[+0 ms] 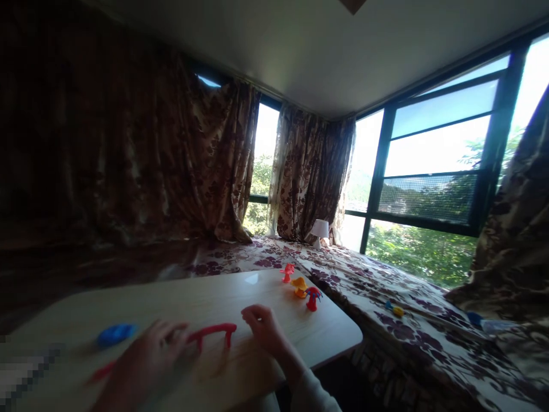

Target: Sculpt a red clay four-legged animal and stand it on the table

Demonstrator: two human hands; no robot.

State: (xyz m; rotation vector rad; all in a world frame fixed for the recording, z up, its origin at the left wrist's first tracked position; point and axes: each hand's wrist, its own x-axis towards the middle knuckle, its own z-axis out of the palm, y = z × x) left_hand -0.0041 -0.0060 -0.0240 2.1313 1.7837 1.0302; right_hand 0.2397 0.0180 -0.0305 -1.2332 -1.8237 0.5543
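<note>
A red, clay-like bar (214, 330) with short legs beneath it stands on the light wooden table, like a small bench. Close against its left end is my left hand (148, 357), blurred, with the fingers partly bent; whether they touch the bar I cannot tell. Just beyond the right end, a little apart from it, my right hand (265, 329) is raised with its fingers curled together. What lies between those fingertips, if anything, is hidden. A flat blue clay-like lump (115, 334) lies left of my left hand, and a red strip (102, 372) shows partly behind that hand.
Three small figures stand near the table's (330, 337) far right corner: pinkish red (287, 273), yellow-orange (299, 287) and red with blue strands (313, 298). Beyond is a floral-covered surface (398, 332) with a small white lamp (319, 230) and small blue and yellow pieces (398, 312).
</note>
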